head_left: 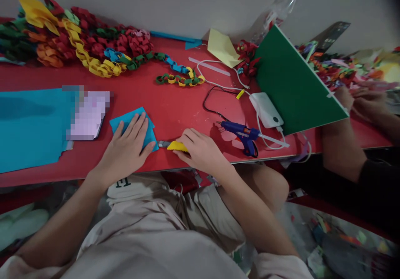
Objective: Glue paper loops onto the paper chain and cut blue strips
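Note:
My left hand lies flat with its fingers stretched over a folded piece of blue paper, pressing it to the red table. Just right of the paper, my right hand is wrapped round a yellow utility knife. The knife's grey tip points left and reaches the paper's right edge; whether it is cutting in cannot be told. Large blue sheets lie to the left, beside a blurred pale purple rectangular thing.
Paper chains heap along the wall. On the right are a blue glue gun, a white power bank with cables, and an upright green board. Beyond it another person's hands work near paper scraps. A plastic bottle stands behind.

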The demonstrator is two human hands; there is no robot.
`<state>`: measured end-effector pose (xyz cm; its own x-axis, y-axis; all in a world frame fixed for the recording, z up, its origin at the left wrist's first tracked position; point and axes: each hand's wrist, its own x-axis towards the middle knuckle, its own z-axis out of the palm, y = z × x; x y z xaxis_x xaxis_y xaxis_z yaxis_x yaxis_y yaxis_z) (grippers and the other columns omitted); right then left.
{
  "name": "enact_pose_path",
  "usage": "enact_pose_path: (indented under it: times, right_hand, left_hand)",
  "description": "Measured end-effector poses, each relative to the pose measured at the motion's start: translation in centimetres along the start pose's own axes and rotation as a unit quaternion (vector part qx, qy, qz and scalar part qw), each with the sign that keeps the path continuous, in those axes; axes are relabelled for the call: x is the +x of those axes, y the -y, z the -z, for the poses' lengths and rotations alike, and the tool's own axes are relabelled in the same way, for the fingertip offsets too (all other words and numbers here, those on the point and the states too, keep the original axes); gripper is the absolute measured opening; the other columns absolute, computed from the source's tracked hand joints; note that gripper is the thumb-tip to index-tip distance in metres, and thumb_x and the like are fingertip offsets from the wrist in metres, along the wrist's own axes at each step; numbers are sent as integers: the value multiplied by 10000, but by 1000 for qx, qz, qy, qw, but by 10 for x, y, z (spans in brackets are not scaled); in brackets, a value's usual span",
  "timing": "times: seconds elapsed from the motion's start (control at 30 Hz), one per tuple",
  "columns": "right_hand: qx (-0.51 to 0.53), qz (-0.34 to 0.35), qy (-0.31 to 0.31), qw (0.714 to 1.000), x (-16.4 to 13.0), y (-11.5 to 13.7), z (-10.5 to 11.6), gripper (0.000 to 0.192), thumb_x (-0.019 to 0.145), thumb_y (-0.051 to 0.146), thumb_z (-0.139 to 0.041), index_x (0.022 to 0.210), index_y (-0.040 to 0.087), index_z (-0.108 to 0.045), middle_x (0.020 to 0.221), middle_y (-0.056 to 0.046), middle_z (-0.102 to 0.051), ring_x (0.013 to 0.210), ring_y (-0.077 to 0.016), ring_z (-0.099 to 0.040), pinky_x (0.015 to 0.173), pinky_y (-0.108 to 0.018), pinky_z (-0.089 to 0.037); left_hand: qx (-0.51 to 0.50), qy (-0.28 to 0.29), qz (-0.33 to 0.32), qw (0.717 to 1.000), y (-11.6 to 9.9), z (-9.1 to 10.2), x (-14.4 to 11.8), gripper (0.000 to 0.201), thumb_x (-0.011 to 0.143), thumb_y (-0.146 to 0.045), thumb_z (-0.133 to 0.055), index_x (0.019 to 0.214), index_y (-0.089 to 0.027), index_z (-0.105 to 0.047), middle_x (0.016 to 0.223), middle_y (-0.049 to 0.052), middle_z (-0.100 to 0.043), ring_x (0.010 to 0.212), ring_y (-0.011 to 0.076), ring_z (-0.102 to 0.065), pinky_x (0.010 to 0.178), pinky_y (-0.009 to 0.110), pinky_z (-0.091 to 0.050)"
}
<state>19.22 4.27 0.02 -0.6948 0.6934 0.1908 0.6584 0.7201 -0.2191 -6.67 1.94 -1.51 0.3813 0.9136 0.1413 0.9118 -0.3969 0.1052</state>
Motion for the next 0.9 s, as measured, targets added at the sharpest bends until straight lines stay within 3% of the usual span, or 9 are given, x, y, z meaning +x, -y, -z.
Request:
enact_pose_path:
  times: [0.3, 0.9]
  right_hand:
    - [-10, -4, -17, 1000, 9, 0, -3, 194, 1022, 330, -581, 1067, 149, -635, 1077, -116, -678, 1001, -251, -621, 805, -365, -509]
    - [-13, -16, -12, 1000, 18, -1, -2, 234, 1050, 362, -542, 1070, 157, -653, 1083, -114, -680, 980, -244, -623, 796, -367, -489]
  left_hand:
    - [23, 11, 20, 999, -2, 0, 0, 723, 1086, -473, -262, 1636, -4, -284, 1729, 197, -226, 1628, 355, -202, 1305, 599, -201]
    - [22, 16, 19, 999, -2, 1, 0, 719, 1091, -474, -256, 1646, -17, -258, 1734, 177, -225, 1631, 331, -204, 1308, 580, -191]
